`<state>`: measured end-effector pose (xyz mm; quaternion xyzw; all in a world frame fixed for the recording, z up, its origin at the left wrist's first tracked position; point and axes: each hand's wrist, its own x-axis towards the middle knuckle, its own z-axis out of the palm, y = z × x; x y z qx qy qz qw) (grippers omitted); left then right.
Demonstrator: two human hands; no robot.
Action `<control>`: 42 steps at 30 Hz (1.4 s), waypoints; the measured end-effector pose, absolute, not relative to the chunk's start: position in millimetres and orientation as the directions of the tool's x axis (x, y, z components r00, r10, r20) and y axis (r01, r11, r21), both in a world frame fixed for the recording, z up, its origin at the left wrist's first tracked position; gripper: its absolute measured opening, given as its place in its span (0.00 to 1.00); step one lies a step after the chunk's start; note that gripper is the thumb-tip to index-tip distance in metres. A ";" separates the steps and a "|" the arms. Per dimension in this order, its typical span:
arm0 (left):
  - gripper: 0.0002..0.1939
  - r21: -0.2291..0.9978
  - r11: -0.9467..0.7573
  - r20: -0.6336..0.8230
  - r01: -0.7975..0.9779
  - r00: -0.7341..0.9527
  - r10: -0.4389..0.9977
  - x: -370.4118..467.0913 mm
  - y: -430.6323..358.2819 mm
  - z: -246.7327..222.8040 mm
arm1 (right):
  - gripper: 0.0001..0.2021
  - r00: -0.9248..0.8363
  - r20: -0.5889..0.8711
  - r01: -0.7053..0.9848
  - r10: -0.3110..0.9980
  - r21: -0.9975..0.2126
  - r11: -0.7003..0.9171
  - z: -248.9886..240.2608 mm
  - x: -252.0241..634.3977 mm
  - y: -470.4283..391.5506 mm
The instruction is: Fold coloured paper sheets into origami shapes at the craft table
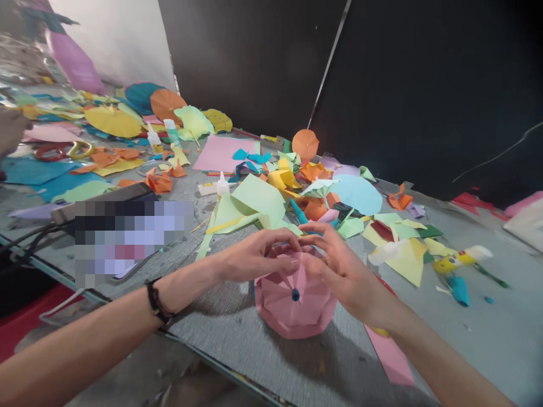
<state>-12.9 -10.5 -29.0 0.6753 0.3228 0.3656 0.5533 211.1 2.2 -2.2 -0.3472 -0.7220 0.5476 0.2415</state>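
A round pink paper umbrella canopy [292,316] with radiating folds lies just above the near part of the table, a dark blue hole or tip at its centre. On its far left rim my left hand [263,254] is closed, thumb on top and fingers curled over the edge. My right hand [335,265] grips the far right rim in the same way, its thumb close to the left one. The fingertips under the far rim are partly hidden. By my right forearm lies a pink paper strip [390,356], and a light green paper sheet [258,198] is beyond my left hand.
Paper scraps, a small white glue bottle [223,183] and a yellow glue tube [460,259] lie around the table [220,333]. A blurred phone [136,237] rests at left. Scissors [80,150] and finished paper umbrellas [114,120] lie farther back. Another person's hand [12,130] shows at far left.
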 end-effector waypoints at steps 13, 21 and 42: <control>0.31 0.899 -0.362 0.185 0.247 0.536 0.824 -14.7 -14.4 -23.5 | 0.22 -0.667 -0.052 0.194 0.743 -0.975 0.107 3.8 212.3 3.3; 0.27 0.903 -0.383 0.213 0.196 0.569 0.794 -14.8 -12.1 -30.0 | 0.25 -0.664 -0.152 0.205 0.732 -0.979 -0.018 9.2 212.5 3.0; 0.27 0.907 -0.388 0.229 0.164 0.582 0.780 -13.1 -14.4 -24.5 | 0.27 -0.707 -0.174 0.177 0.685 -0.982 -0.067 22.5 210.6 -5.6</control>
